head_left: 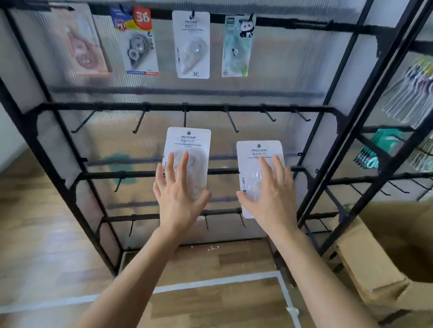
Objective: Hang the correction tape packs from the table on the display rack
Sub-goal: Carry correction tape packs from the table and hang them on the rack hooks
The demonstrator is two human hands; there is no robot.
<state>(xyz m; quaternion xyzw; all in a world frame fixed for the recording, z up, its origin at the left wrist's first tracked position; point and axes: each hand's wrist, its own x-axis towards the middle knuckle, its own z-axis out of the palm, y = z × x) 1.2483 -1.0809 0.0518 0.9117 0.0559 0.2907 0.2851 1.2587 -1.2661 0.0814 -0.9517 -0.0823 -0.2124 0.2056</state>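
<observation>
1. left hand (178, 189): fingers spread flat over the near face of pack a (187, 143) (white card, clear plastic blister, correction tape). the thumb is hooked at its lower right edge. the pack is held upright in the air in front of the rack.
2. right hand (268, 192): a matching spread hold on pack b (259, 153), a white carded correction tape pack of the same make, with the thumb at its lower left edge. the pack leans slightly.
3. display rack (163, 107): black metal-tube frame with a translucent ribbed back panel and rows of forward-pointing hooks.
4. position: pack a's hanging hole sits just below the tip of the middle black wire hook (185, 120) on the second rail and does not appear threaded. pack b is lower, down and right of the next black wire hook (232, 123) and apart from it.
5. already hung on the top rail: pink pack (83, 44), blue-and-red pack (139, 42), white pack (192, 45), pale green panda pack (239, 46).
6. surroundings: brown cardboard box (382, 250), wooden floor (41, 242). the tabletop is not in view.
7. risks, as judged:
   - the hole is small and the hook tip narrow, so a slight misalignment would push the card against the wire and bend it.
   - each hold relies on spread fingers and one thumb, so a pack could slip and drop to the floor.
   - both hands are loaded, so neither is free to steady a hook or catch a pack.
   - pack b's lean may make its hole meet the hook askew.
</observation>
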